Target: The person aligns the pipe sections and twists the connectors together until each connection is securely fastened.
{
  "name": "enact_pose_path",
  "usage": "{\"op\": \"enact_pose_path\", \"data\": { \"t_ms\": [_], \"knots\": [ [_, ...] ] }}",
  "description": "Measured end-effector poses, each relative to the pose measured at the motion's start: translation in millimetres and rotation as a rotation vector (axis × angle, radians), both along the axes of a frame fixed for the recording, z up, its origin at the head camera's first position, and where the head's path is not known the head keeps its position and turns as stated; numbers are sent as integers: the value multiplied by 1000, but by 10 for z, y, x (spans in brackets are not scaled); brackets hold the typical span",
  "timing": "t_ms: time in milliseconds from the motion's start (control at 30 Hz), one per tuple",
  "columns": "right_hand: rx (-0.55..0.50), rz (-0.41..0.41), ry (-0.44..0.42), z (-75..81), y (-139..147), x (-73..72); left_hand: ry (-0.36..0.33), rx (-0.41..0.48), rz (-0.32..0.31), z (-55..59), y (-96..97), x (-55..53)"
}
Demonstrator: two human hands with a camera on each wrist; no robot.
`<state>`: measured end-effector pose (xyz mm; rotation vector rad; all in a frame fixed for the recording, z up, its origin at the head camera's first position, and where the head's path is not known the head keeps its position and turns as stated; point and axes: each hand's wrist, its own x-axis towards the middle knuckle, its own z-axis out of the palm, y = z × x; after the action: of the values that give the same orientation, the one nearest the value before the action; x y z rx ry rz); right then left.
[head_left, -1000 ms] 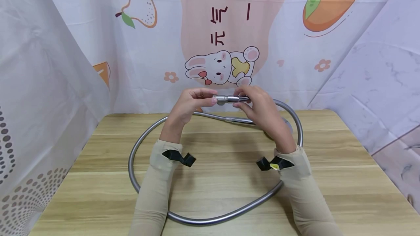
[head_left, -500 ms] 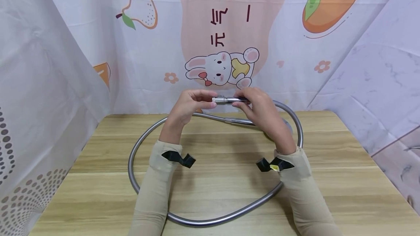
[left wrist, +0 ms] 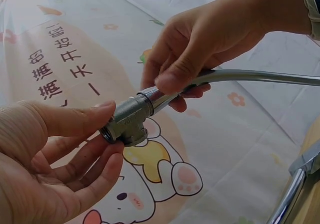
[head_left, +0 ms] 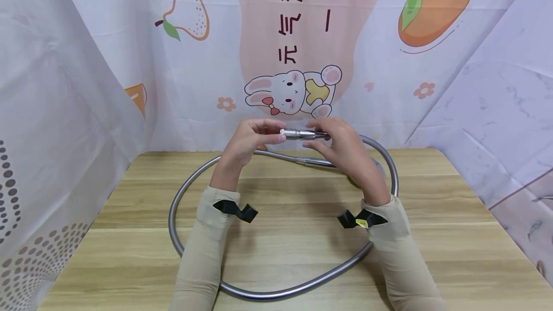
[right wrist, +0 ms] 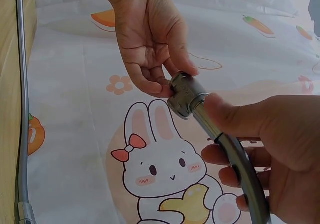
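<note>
In the head view, my left hand (head_left: 246, 140) pinches a silver metal tee fitting (head_left: 289, 134) between thumb and fingertips. The fitting's side branch shows in the left wrist view, where the tee body (left wrist: 127, 118) joins the shiny conical hose end (left wrist: 160, 98). My right hand (head_left: 345, 147) has its thumb and fingers around that hose end, the thumb near its rim in the right wrist view. From there the grey shower hose (right wrist: 247, 176) runs below the right fingers. Both hands hold these parts raised above the table's far edge.
A grey hose loop (head_left: 276, 295) lies on the wooden table (head_left: 294, 234), passing under both forearms. At the back, a shower head handle (head_left: 317, 162) lies partly behind the right wrist, its round head (head_left: 379, 167) mostly hidden. A printed curtain (head_left: 194, 80) hangs behind.
The tee's side branch has changed direction between frames, so the fitting has turned. My right thumb has shifted slightly left and spread from the hose end. Left hand and hose loop stay nearly still.
</note>
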<state>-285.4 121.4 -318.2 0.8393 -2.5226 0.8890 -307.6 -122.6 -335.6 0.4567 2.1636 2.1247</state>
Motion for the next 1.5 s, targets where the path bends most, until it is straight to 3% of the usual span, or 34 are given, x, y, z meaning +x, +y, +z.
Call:
{"op": "enact_pose_path", "data": {
  "t_ms": [400, 800, 1500],
  "knots": [
    [-24, 15, 5, 5, 24, 7, -22, 56, -32, -21, 18, -8],
    [15, -3, 9, -4, 19, 10, -20, 5, -13, -6, 0, 9],
    [12, 13, -23, -8, 26, -19, -26, 7, -4, -19, 22, 7]
  ]
}}
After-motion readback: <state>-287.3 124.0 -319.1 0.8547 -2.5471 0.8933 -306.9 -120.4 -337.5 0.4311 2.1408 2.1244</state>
